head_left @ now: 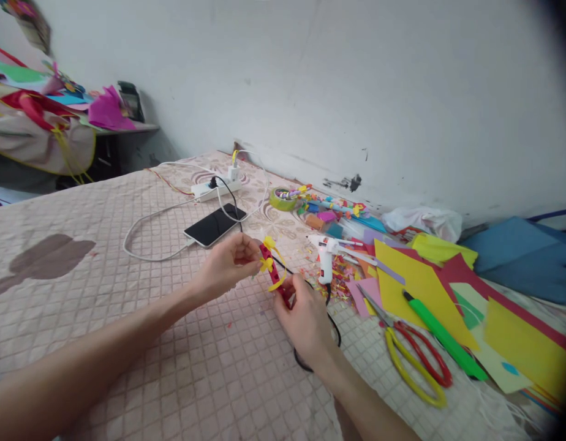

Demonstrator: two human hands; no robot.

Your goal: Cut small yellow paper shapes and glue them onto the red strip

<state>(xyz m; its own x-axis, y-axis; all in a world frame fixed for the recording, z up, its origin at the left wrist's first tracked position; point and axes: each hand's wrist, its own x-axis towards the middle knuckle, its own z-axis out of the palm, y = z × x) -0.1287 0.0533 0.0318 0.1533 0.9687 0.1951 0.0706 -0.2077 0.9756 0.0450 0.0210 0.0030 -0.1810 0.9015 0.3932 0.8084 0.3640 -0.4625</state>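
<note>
My left hand (228, 263) and my right hand (305, 318) meet over the quilted pink cover (127, 318). Between them is a small red paper piece with yellow paper bows (270, 264). The left fingers pinch its upper end at a yellow bow. The right fingers are closed round its lower end. A white glue gun (324, 257) stands just right of the hands, its black cord (333, 331) looping under my right wrist.
Scissors with red and yellow handles (416, 355), a green cutter (443, 337) and coloured paper sheets (421, 282) lie to the right. A phone (214, 225) charges from a white power strip (216, 188). A tape roll (283, 198) and paper scraps sit by the wall.
</note>
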